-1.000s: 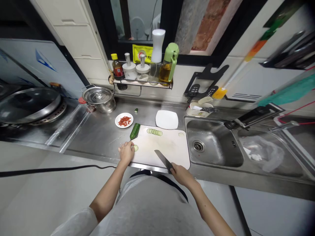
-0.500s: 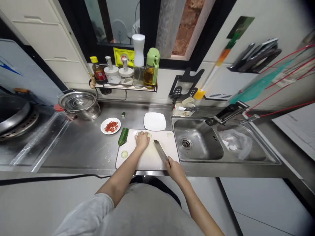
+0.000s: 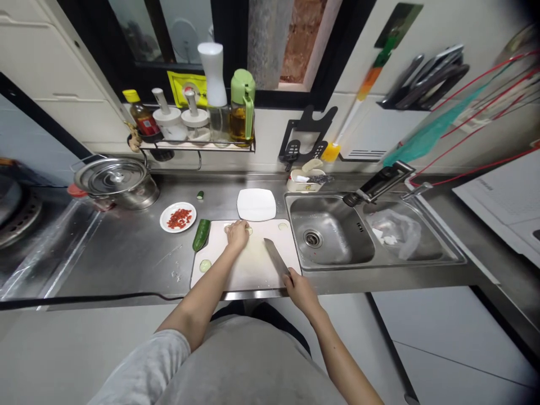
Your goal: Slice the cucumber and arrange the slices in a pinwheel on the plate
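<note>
Left hand point(image 3: 238, 235) moved to cucumber slices point(image 3: 250, 230), right hand point(image 3: 300, 288) gripping knife point(image 3: 275, 257)

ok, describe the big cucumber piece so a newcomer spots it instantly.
On the steel counter, find the white cutting board left of the sink. At the board's far left corner, just right of the round plate, lies the cucumber piece. It is long and dark green, unlike the small stub behind it and the pale slices on the board.
</note>
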Motion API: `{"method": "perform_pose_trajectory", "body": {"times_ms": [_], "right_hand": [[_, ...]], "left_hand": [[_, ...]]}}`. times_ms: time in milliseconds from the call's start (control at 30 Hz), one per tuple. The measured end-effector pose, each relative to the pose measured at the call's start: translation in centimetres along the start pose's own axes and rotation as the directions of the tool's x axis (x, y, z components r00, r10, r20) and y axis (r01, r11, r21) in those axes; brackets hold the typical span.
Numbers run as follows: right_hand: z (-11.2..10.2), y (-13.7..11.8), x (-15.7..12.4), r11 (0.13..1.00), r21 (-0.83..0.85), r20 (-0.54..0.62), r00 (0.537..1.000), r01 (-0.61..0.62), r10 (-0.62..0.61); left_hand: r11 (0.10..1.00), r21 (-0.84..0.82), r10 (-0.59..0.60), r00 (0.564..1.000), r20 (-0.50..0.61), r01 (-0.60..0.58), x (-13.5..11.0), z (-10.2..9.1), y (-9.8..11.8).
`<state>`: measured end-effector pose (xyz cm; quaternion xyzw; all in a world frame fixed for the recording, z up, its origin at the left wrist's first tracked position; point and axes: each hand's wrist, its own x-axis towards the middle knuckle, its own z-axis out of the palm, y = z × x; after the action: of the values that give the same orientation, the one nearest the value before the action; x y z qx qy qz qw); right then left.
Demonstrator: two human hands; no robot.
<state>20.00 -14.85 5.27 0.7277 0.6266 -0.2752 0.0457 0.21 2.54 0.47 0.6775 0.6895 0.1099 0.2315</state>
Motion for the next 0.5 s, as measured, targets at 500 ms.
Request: {"method": "perform_pose_trajectory", "body": {"times_ms": [500], "right_hand": [[-0.4, -1.7, -0.9, 0.987, -0.148, 0.07, 0.996, 0.06, -0.051]], "left_hand": [[0.961, -0.21, -0.102, 0.938, 0.332, 0.179, -7.5, -2.2, -4.4]]}}
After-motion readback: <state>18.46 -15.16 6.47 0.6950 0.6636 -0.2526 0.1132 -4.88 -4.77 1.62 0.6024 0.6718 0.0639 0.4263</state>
